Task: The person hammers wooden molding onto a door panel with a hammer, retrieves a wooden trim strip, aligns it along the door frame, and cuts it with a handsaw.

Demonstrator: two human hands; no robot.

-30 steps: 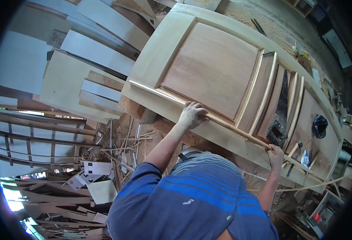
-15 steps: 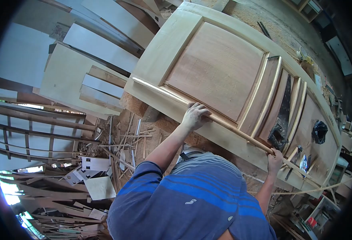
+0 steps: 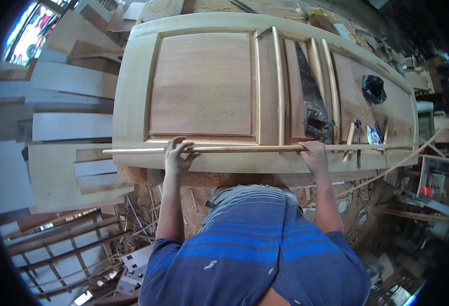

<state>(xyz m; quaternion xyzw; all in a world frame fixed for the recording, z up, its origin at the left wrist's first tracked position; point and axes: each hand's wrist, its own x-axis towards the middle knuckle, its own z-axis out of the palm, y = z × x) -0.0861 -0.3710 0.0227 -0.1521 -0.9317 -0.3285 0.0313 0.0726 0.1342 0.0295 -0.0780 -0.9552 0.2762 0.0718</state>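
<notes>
Both hands [image 3: 176, 160] pinching wood strip [image 3: 245, 149], w/ L end past panel [image 3: 131, 81] edge; saw [image 3: 309, 89] nearby

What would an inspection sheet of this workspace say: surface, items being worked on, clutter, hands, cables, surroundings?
Surface: panelled wooden door, lying flat.
Job's things: slender wooden strip along the door's near side, its left end jutting past the edge.
Clutter: handsaw, hammer and apparently a black plastic bag on the door.
Hands: left hand at the strip, loosely curled; right hand closed around it.
Cables: nothing seen.
Surroundings: pale boards at the left; wood scraps on the floor.
</notes>
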